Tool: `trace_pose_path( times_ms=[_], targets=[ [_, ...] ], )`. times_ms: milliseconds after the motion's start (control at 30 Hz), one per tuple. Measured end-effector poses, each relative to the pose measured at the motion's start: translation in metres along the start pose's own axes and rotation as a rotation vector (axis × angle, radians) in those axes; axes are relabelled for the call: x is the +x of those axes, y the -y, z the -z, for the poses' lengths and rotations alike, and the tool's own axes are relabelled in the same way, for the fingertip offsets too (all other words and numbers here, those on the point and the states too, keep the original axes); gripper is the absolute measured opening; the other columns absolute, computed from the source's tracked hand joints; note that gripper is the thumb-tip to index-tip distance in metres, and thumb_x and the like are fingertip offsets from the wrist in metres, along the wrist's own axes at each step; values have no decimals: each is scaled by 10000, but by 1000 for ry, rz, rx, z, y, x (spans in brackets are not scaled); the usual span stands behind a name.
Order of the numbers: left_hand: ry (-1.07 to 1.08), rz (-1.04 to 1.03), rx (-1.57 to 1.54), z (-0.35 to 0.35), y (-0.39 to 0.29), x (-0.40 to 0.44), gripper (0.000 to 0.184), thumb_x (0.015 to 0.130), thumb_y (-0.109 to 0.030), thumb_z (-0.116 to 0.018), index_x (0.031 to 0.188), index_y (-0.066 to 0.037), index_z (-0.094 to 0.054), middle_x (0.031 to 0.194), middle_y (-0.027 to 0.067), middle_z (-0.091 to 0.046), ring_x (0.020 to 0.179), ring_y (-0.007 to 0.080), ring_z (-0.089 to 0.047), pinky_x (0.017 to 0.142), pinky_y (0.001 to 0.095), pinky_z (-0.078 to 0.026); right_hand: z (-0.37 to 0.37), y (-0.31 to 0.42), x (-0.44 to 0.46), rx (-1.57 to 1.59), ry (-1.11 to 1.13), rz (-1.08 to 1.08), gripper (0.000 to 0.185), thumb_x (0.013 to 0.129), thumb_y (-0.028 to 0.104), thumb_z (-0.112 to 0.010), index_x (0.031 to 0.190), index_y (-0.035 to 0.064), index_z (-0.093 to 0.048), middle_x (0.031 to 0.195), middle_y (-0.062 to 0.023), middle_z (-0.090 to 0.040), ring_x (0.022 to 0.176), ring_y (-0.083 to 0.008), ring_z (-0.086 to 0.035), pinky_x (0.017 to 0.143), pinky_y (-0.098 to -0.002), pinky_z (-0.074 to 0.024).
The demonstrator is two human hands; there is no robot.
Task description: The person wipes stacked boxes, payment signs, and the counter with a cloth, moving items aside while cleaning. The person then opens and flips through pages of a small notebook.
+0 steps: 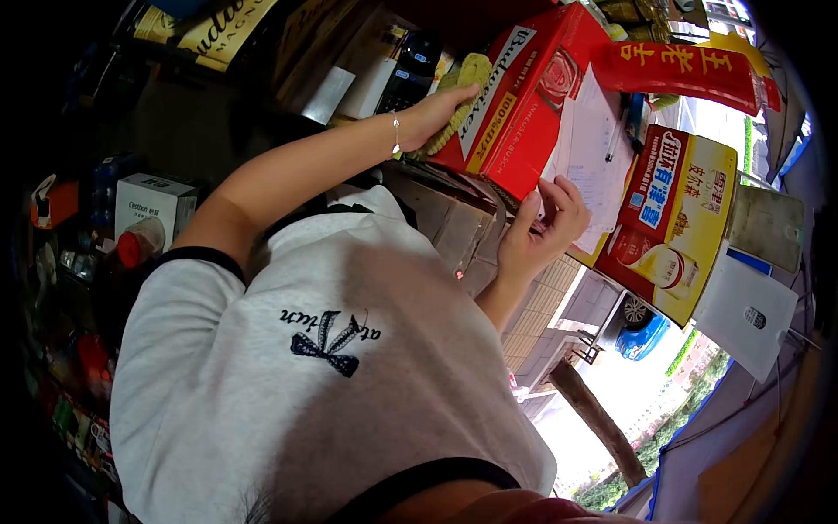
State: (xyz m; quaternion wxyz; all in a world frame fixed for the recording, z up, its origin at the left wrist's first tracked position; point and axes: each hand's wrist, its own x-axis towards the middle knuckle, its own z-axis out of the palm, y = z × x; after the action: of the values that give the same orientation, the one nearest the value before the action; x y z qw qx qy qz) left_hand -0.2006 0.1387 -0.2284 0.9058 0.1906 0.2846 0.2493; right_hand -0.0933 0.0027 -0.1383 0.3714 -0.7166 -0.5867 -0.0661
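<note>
A yellow-green cloth [473,83] is bunched under my left hand [436,115], whose fingers press it against the side of a red Budweiser box [546,96]. A thin bracelet circles that wrist. My right hand [548,220] is at the lower corner of the same box, beside printed papers [587,162]. Its fingers are curled towards the thumb around something small that I cannot make out. A dark pen [613,144] lies on the papers.
A red-and-yellow carton [668,223] stands right of the papers, with a red packet [676,77] above it. Dark phone-like devices [415,65] lie behind my left hand. A white box [153,205] and a red-lidded jar [140,243] are at the left.
</note>
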Motion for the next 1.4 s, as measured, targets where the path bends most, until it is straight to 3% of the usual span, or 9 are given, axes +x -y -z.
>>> trace_pose_path(
  times_ms=[433,700,767,833,900,967,1100,1233,1400],
  targets=[
    [-78,137,79,-9,14,-88,391,907,-342,-379,1169,-59,-442,1113,50,-517,1013,133,-494,886,283,-372,1,1,-2,34,-56,5,180,747,187,-569,892,81,-571,988,-84,-544,900,-223,-512,963,-442,-227],
    [231,430,-609,29,-3,-121,496,924,-349,-238,1298,-31,-306,1316,152,-351,1215,276,-348,1024,416,-248,-1,0,-70,341,-500,53,207,853,152,-426,941,-6,-526,975,-160,-483,895,-238,-481,848,-359,-380],
    [169,460,-497,23,-6,-124,506,912,-362,-264,1297,-37,-312,1318,149,-349,1216,277,-347,1010,424,-274,-5,8,-87,255,-171,-73,242,869,153,-415,1039,-10,-469,1015,-134,-474,939,-243,-476,853,-338,-373],
    [252,507,-388,29,-2,-121,514,902,-373,-290,1293,-41,-322,1308,152,-363,1197,283,-373,990,427,-307,-32,44,-87,886,-358,-667,317,876,223,-409,1065,-31,-424,981,-134,-490,960,-234,-478,853,-331,-387],
    [324,509,-296,30,-3,-116,485,912,-343,-284,1286,-37,-330,1287,131,-399,1164,249,-419,970,378,-346,-29,34,-103,1197,-249,-798,363,877,190,-452,1173,-8,-382,1143,-110,-458,1098,-231,-426,917,-323,-344],
    [346,588,-184,18,-9,-110,460,911,-330,-317,1251,-25,-375,1234,127,-455,1124,229,-458,941,344,-376,-19,48,-92,2210,-53,-1266,402,882,189,-442,1231,11,-354,1229,-126,-422,1141,-204,-410,948,-320,-334],
    [321,620,472,2,-10,-99,411,899,-275,-418,1208,-4,-392,1129,90,-508,1004,157,-510,866,277,-409,-23,55,-104,1724,26,-1362,397,866,230,-466,1189,4,-424,1152,-102,-513,1030,-199,-519,899,-322,-404],
    [439,388,730,0,-6,-95,384,909,-221,-406,1213,10,-370,1177,79,-455,1064,122,-433,897,245,-351,-23,35,-119,1806,-131,-1483,351,847,209,-484,1148,27,-468,1077,-108,-558,970,-220,-559,843,-352,-453],
    [527,-17,954,20,-13,-88,302,887,-151,-436,1155,-13,-429,1196,90,-442,1126,163,-408,943,301,-335,2,-4,-138,1647,-1025,-1253,333,873,158,-432,1187,47,-413,1152,-124,-506,1017,-260,-524,869,-402,-435]
  ],
)
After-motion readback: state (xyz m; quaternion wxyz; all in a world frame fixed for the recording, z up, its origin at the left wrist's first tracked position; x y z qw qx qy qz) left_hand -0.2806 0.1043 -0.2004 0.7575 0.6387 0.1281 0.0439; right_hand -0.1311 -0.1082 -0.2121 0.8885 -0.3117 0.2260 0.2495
